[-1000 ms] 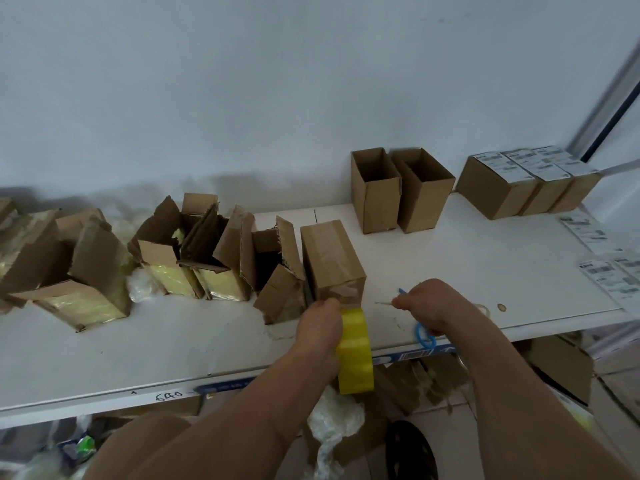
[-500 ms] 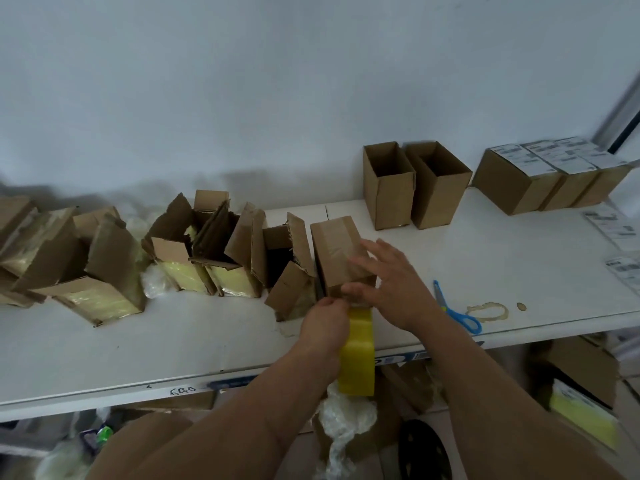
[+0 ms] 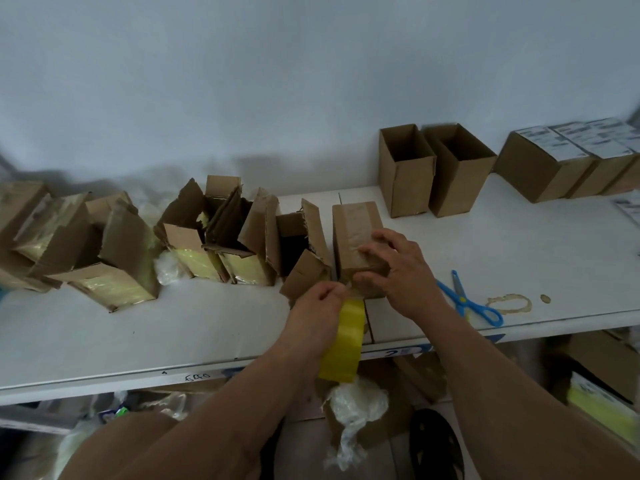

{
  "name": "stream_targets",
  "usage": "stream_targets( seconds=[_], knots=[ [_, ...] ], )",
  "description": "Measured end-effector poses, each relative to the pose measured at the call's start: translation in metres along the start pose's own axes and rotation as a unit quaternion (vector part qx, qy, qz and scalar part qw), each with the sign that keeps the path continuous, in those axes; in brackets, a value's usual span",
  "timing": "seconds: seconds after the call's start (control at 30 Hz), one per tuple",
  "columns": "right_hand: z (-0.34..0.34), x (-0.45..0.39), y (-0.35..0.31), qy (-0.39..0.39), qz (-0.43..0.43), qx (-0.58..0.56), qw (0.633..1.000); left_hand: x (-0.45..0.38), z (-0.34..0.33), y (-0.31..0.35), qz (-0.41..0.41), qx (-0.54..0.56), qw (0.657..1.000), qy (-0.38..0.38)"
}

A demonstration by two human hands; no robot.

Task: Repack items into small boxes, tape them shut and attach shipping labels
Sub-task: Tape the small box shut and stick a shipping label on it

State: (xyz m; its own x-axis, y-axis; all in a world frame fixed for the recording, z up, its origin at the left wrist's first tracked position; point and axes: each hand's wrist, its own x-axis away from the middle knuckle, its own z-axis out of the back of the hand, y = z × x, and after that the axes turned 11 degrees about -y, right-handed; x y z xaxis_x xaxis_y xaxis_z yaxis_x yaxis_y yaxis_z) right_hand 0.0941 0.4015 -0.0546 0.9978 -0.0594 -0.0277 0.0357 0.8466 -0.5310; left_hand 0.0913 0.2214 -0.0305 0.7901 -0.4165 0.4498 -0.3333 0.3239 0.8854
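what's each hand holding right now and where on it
Left hand grips the yellow tape roll at its upper end, near the box. Right hand holds the closed cardboard box over its near top corner.

A white table [image 3: 207,327] is carrying torn-open cartons [image 3: 221,251] at left, a taped box [image 3: 356,237], two open boxes [image 3: 436,171], labelled boxes [image 3: 561,161] and blue scissors [image 3: 465,299].
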Motion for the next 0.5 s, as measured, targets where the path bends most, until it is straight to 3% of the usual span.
stream_targets(
  seconds=[0.07,0.2,0.37,0.5],
  knots=[
    [0.001,0.0,-0.004,0.005,-0.004,-0.017,1.0,0.003,0.001,0.004,-0.024,-0.047,0.999,-0.003],
    [0.013,0.012,-0.025,0.11,0.014,-0.128,0.986,0.004,-0.001,0.004,-0.075,-0.111,0.99,0.033],
    [0.008,0.04,-0.049,-0.031,-0.064,-0.222,0.972,0.004,-0.001,0.001,-0.151,-0.074,0.985,0.026],
    [0.001,0.048,-0.05,-0.015,-0.095,-0.269,0.958,0.004,-0.003,-0.003,-0.164,-0.079,0.983,0.015]
  ],
)
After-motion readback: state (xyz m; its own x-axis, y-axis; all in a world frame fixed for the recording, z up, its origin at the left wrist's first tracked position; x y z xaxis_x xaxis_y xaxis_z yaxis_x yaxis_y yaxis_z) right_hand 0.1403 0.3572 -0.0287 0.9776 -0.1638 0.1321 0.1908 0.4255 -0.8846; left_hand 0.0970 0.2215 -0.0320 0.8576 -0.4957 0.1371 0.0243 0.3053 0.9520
